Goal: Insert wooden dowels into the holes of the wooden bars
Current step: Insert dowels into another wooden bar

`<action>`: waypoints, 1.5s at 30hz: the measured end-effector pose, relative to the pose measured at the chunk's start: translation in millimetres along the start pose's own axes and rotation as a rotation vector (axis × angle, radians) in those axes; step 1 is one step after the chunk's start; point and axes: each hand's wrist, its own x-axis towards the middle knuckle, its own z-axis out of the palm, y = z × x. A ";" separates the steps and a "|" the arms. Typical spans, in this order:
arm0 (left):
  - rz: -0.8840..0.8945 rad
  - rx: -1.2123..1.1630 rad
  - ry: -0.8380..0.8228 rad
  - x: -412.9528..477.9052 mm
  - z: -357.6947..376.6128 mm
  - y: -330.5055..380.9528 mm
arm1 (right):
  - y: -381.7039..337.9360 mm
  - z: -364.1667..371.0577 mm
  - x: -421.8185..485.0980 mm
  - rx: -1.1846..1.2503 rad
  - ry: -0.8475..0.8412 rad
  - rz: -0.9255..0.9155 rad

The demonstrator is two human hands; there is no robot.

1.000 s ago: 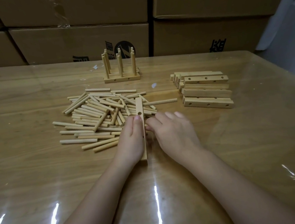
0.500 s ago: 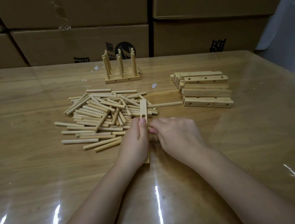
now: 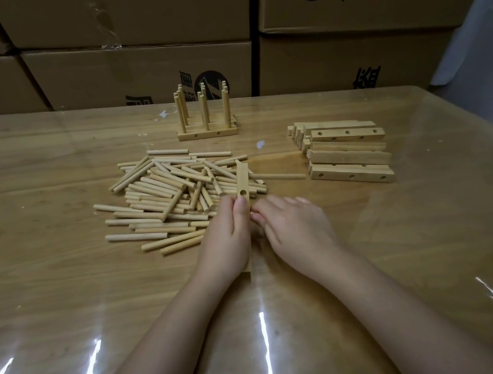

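The left hand [image 3: 228, 235] grips a wooden bar [image 3: 242, 181] near its middle, with the fingers curled round it and the thumb pressed on its top face, just below a round hole [image 3: 243, 192]. The bar points away from the person. Its near end is at the worktop [image 3: 70, 289] and its far end reaches over the right edge of a loose pile of dowels [image 3: 169, 193].

The right hand [image 3: 297, 227] is just beside the bar, with its fingertips against the bar's right side. This part is blurred, so I cannot tell if the fingers pinch a dowel.

To the right, well apart, is a stack of bars [image 3: 350, 158]. Further back stands a finished block [image 3: 207, 132] with upright dowels in it. Cardboard boxes [image 3: 141, 68] stand behind the worktop.
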 end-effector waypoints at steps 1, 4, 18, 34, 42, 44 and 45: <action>-0.010 -0.028 0.005 0.7 -0.6 -0.4 | 0.2 0.3 0.1 -0.022 0.011 -0.012; -0.087 -0.125 0.047 4.1 -3.1 -0.6 | 3.1 -2.8 -0.4 -0.067 0.150 0.024; -0.340 -0.451 0.163 8.3 -9.9 0.3 | 6.5 9.4 0.4 0.665 0.499 0.351; -0.360 -0.738 0.203 10.4 -16.2 4.3 | -0.8 21.7 2.3 0.344 -0.015 0.078; -0.422 -0.804 0.203 11.0 -16.7 6.0 | 8.1 14.5 3.9 1.012 0.387 0.404; -0.418 -0.756 0.182 11.0 -16.2 4.8 | 9.0 13.5 2.1 1.002 0.438 0.361; -0.412 -0.730 0.178 10.7 -16.1 4.2 | 8.9 13.6 1.4 1.009 0.450 0.343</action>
